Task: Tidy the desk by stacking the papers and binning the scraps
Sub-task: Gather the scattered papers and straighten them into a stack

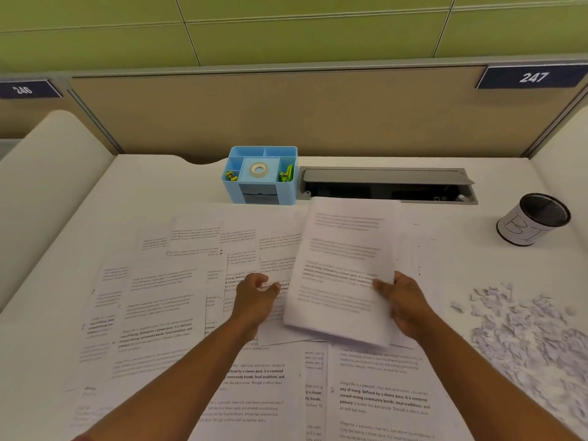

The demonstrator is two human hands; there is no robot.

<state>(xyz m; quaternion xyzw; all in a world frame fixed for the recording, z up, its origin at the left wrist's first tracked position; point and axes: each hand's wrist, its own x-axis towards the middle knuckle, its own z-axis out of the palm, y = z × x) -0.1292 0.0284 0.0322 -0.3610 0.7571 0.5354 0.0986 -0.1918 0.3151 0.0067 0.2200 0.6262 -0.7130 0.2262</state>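
Both forearms reach up from the bottom edge. The right hand [405, 305] grips a lifted paper stack [345, 275] at centre, thumb on top; the left hand [254, 296] hovers beside it, fingers loosely curled, holding nothing. Loose sheets [165, 300] cover the desk [197, 186], scraps [521, 332] at right, bin cup [534, 219] upper right, blue organiser [261, 175] behind.

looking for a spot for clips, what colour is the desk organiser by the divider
Light blue desk organiser, seen clearly in the head view.

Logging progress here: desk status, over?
Right hand grips paper stack; left hand empty beside it. Loose sheets still spread. Scraps unbinned, bin far right.
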